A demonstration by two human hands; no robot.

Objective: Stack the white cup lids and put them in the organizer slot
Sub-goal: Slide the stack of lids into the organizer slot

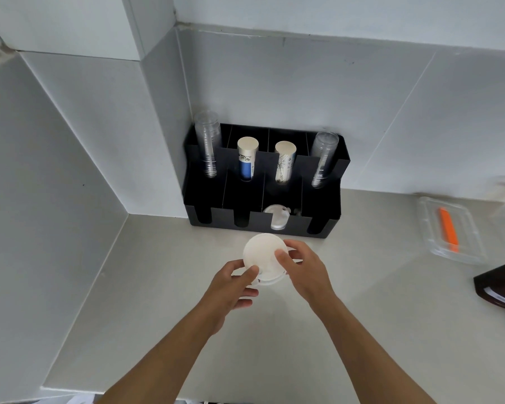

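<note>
I had both hands, left (236, 282) and right (302, 271), gripping the round white plastic lid stack (262, 256) above the surface, short of the black organizer's (213, 196) partly filled slot.

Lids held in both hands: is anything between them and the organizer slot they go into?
Nothing visible blocks the way. Both hands, left and right, hold the lids just in front of the black organizer. The counter between is bare, and the third front slot already holds lids but is open on top.
</note>
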